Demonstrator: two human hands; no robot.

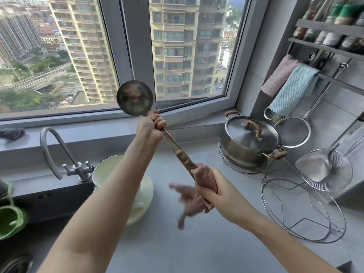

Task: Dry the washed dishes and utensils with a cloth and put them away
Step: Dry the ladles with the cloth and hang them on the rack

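Note:
A steel ladle is held up over the counter, its round bowl raised in front of the window. My left hand grips the handle just below the bowl. My right hand holds a pink cloth wrapped round the lower end of the ladle's handle, and a loose tail of the cloth hangs down to the left. Pale bowls are stacked on a plate by the sink, partly hidden behind my left forearm.
A lidded steel pot stands on a wire stand at the right. A wire rack lies on the counter. A spatula, skimmer and strainer hang under the wall rack with a pink and a blue towel. A tap stands at the left.

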